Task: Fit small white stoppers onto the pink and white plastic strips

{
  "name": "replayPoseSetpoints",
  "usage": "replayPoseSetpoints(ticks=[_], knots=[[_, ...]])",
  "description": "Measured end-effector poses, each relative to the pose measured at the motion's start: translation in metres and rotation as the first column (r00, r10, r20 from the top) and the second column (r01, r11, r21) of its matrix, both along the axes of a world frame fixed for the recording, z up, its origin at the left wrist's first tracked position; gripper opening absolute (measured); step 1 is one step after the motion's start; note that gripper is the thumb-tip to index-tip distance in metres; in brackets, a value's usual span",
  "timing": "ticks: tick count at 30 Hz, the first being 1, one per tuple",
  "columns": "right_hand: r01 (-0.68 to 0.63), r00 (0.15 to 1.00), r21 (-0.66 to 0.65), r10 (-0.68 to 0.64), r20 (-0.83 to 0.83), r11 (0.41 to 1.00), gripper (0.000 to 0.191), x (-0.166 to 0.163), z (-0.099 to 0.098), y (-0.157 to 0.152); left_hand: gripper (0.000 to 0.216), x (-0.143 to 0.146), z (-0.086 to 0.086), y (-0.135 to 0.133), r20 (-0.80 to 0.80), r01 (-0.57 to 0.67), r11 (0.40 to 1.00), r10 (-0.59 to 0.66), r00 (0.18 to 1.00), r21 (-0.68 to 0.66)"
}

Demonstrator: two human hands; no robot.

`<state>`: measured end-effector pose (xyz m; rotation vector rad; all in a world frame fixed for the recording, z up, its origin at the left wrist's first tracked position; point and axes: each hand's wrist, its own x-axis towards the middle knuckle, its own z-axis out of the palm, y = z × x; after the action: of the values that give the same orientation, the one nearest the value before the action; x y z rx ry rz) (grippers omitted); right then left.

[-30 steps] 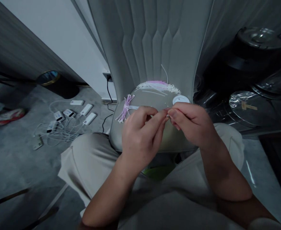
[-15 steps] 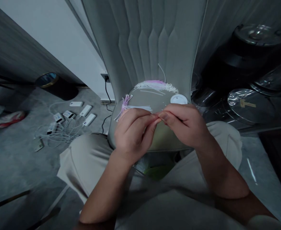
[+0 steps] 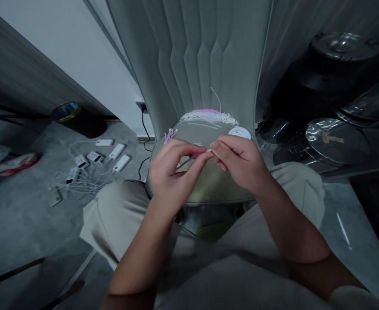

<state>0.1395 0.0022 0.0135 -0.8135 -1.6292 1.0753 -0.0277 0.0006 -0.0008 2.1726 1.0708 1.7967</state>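
Note:
Both hands meet above the seat of a grey chair (image 3: 222, 183). Between thumb and fingers, my left hand (image 3: 170, 172) pinches a thin pale strip (image 3: 185, 162), part of which shows in the gap below its index finger. My right hand (image 3: 243, 161) pinches the strip's other end, where a small whitish bit shows at the fingertips. Past the hands lies a heap of white and pink strips (image 3: 205, 114). A bundle of purple strips (image 3: 170, 135) lies beyond my left hand, partly hidden by it. A round white lid-like piece (image 3: 240, 132) sits just behind my right hand.
A single curved strip (image 3: 219, 99) leans against the chair back. On the floor at left are several white devices with tangled cables (image 3: 89, 172) and a dark bin (image 3: 78, 119). Shiny metal and clear containers (image 3: 334, 140) stand at right.
The fingers of my left hand have opened out a little, and the strip now shows between them. Both hands have shifted slightly left, and the view has moved a little.

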Motion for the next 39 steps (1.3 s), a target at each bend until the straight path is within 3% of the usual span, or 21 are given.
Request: replayPoseSetpoints(ticks=[6, 12, 20, 31, 39], knots=[[0.057, 0.998, 0.004, -0.057, 0.011, 0.998, 0.045, -0.003, -0.002, 0.001, 0.018, 0.004, -0.005, 0.000, 0.012, -0.041, 0.999, 0.042, 0.999, -0.033], [0.104, 0.995, 0.003, -0.104, 0.002, 0.995, 0.044, -0.005, -0.005, 0.000, 0.006, 0.011, -0.010, 0.001, 0.058, 0.019, 0.999, -0.017, 0.998, -0.032], [0.131, 0.991, -0.001, -0.131, 0.013, 0.991, 0.046, -0.009, -0.005, 0.000, 0.019, 0.008, -0.006, -0.001, -0.010, -0.006, 1.000, 0.006, 1.000, 0.011], [0.156, 0.981, 0.099, -0.166, 0.099, 0.983, 0.043, -0.005, -0.005, -0.001, 0.013, 0.006, -0.006, -0.001, -0.087, -0.020, 0.999, 0.024, 0.996, 0.046], [0.140, 0.989, 0.023, -0.141, 0.041, 0.990, 0.045, -0.007, -0.006, -0.001, 0.014, 0.007, -0.008, -0.001, -0.051, 0.022, 1.000, -0.022, 0.998, 0.010]])
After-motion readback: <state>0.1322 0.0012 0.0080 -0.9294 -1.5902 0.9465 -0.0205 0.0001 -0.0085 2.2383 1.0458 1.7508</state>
